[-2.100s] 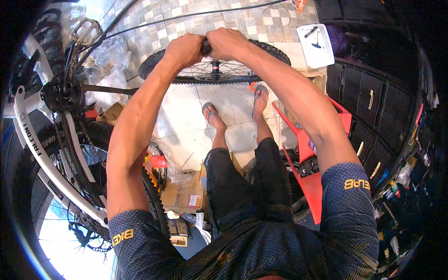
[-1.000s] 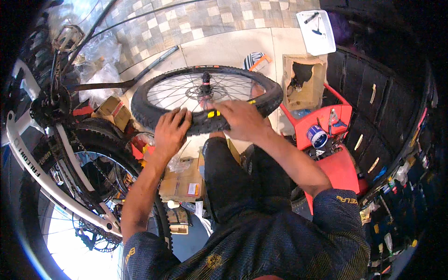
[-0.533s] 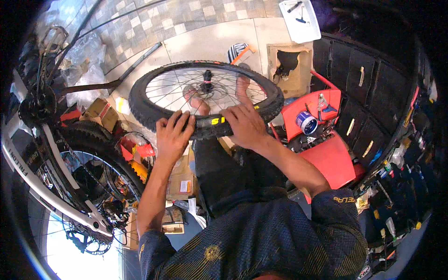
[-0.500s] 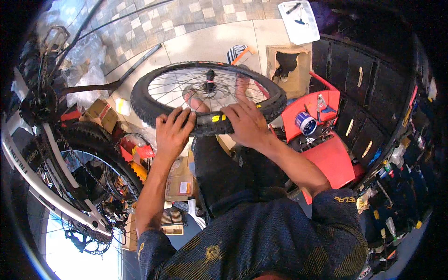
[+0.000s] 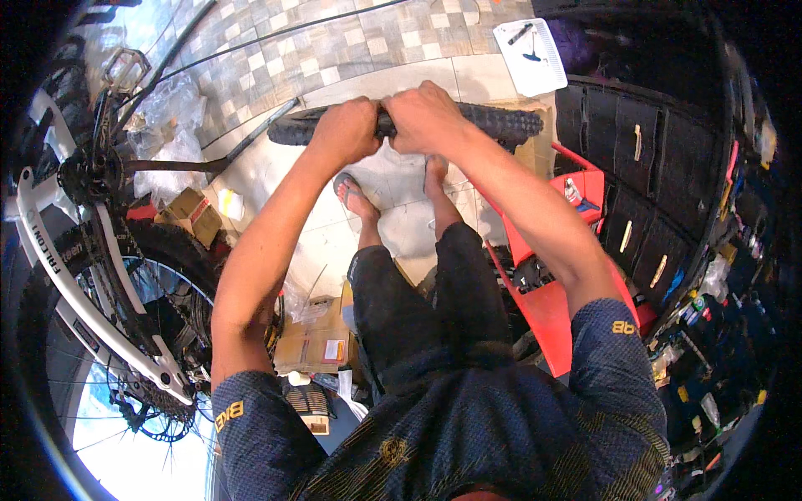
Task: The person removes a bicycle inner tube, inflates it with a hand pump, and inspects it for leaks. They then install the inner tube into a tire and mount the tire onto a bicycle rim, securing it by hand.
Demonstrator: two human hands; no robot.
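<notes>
A black knobby bicycle tire (image 5: 505,123) stands nearly edge-on in front of me, above the tiled floor. Its tread shows to both sides of my hands; the rim, spokes and hub are hidden from this angle. My left hand (image 5: 351,127) is closed over the near middle of the tire. Right beside it, my right hand (image 5: 420,118) is also closed round the tire, the two hands almost touching. Both arms reach out nearly straight. Below the tire my feet show on the floor, one in a sandal (image 5: 349,190).
A white bicycle frame (image 5: 79,280) with a rear wheel stands at the left. Cardboard boxes (image 5: 190,215) and plastic bags (image 5: 171,108) lie near it. At the right are a red stool-like piece (image 5: 539,321), black drawers (image 5: 614,125) and a white tray (image 5: 528,71) holding tools.
The wheel has tipped from lying tilted with its spokes showing to nearly edge-on, and moved farther from my body. My hands have moved forward and closer together, now clenched.
</notes>
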